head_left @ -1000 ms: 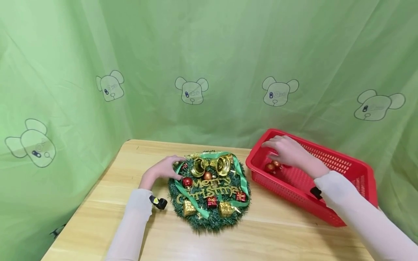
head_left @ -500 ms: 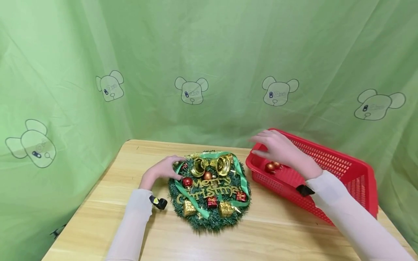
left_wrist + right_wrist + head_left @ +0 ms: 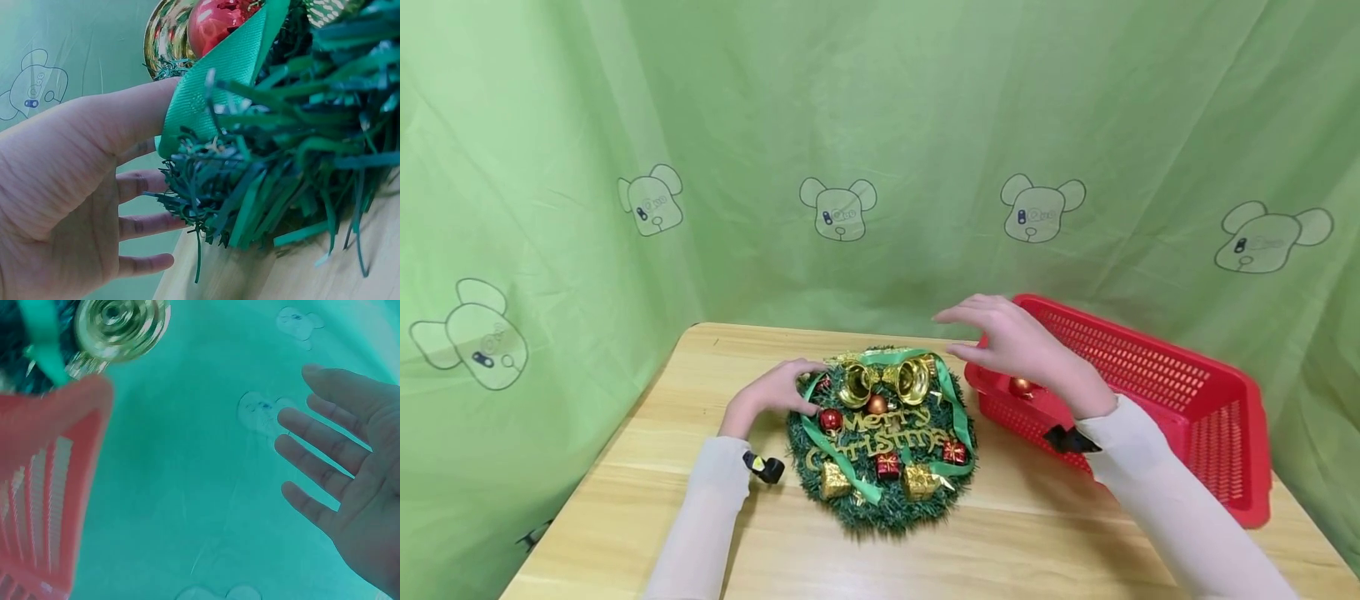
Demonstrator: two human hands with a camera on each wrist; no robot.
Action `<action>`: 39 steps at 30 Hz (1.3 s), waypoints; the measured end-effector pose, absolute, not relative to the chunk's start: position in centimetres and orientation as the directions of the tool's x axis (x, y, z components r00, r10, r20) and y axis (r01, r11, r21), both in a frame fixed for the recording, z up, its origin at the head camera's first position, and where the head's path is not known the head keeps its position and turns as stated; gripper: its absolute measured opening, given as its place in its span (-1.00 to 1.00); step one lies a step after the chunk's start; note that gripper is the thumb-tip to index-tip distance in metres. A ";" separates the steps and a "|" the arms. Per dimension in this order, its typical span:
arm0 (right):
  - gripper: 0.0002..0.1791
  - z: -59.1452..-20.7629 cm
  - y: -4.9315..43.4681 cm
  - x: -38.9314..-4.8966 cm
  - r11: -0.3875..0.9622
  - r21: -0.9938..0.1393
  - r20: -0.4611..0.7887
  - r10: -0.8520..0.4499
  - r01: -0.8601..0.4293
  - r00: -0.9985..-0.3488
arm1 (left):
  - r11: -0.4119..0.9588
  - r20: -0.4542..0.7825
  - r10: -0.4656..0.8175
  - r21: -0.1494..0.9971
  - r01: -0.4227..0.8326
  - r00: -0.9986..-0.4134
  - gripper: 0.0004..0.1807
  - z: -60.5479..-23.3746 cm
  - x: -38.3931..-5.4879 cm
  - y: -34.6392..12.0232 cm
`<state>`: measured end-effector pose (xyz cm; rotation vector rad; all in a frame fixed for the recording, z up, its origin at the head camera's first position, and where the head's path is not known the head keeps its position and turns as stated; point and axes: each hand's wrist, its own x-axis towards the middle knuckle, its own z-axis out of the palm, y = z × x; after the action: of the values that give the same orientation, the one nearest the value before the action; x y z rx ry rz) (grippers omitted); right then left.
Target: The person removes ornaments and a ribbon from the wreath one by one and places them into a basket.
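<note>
A round green tinsel Christmas wreath (image 3: pixel 887 508) lies on the table. It bears gold bells (image 3: pixel 913 382), a red ball (image 3: pixel 831 419), a copper ball (image 3: pixel 877 404), small gift boxes, a green ribbon (image 3: pixel 960 417) and gold "Merry Christmas" lettering. My left hand (image 3: pixel 775 388) holds the wreath's left edge, thumb by the ribbon and fingers along the rim; the fingertips are partly hidden by tinsel in the left wrist view. My right hand (image 3: pixel 1011 337) hovers over the near-left end of the red basket (image 3: pixel 1150 358), fingers spread and nothing in the palm (image 3: pixel 369 506).
Inside the basket, right of the wreath, a shiny copper ball (image 3: pixel 1021 387) shows beside my right wrist. The wooden table (image 3: pixel 625 517) meets a green curtain (image 3: pixel 910 275) printed with bear heads at the back and left.
My right hand has risen out of the basket and moved left toward the wreath. The basket's near end has shifted slightly. My left hand and the wreath have stayed in place.
</note>
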<state>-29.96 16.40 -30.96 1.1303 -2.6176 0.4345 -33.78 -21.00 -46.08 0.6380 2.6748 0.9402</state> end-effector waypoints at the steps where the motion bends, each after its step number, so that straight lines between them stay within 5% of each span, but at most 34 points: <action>1: -0.57 -30.9 16.0 -29.9 0.641 -0.172 0.352 -0.669 -0.748 -0.654 | 0.696 -0.074 0.473 0.642 0.321 -0.878 -0.06 -46.0 -33.8 -21.0; 22: -0.57 -32.6 8.5 -29.9 0.475 -0.333 0.344 -0.743 -0.815 -0.574 | 0.704 -0.072 0.469 0.632 0.324 -0.880 -0.07 -46.0 -34.3 -20.8; 39: -0.59 -37.4 4.8 -32.3 0.445 -0.442 0.175 -0.809 -0.779 -0.561 | 0.702 -0.062 0.467 0.632 0.328 -0.882 -0.08 -46.0 -34.3 -20.6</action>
<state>-32.25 4.82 -37.42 1.4981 -2.7223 0.7798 -34.30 -20.59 -46.05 0.6381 2.6930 0.9389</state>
